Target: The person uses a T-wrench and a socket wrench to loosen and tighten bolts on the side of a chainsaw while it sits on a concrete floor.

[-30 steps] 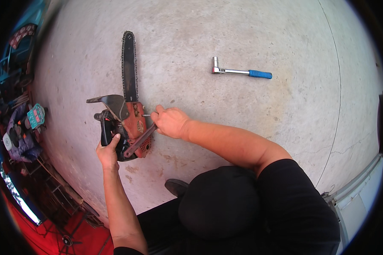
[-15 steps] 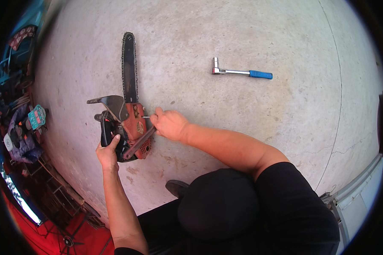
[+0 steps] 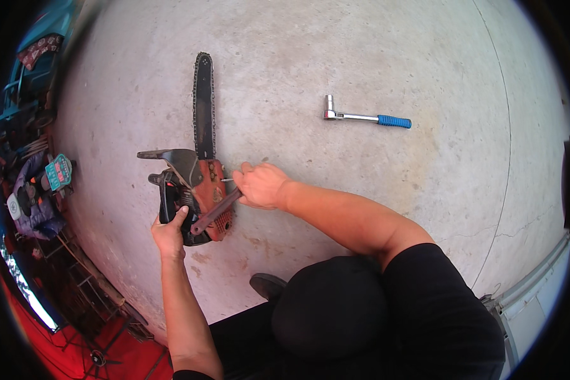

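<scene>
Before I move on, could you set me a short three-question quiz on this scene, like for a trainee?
1. Which hand grips the black handle of the chainsaw?
2. True or false: a blue-handled socket wrench lies on the floor, apart from the chainsaw.
3. The guide bar points toward the picture's: A) top; B) bottom; C) right edge.

Key: 1. The left hand. 2. True. 3. A.

Head-worn fisheye, above concrete floor, facing down, wide view.

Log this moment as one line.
left hand: gripping chainsaw by black handle | right hand: holding dark red tool over chainsaw | blue-handled socket wrench: on concrete floor
</scene>
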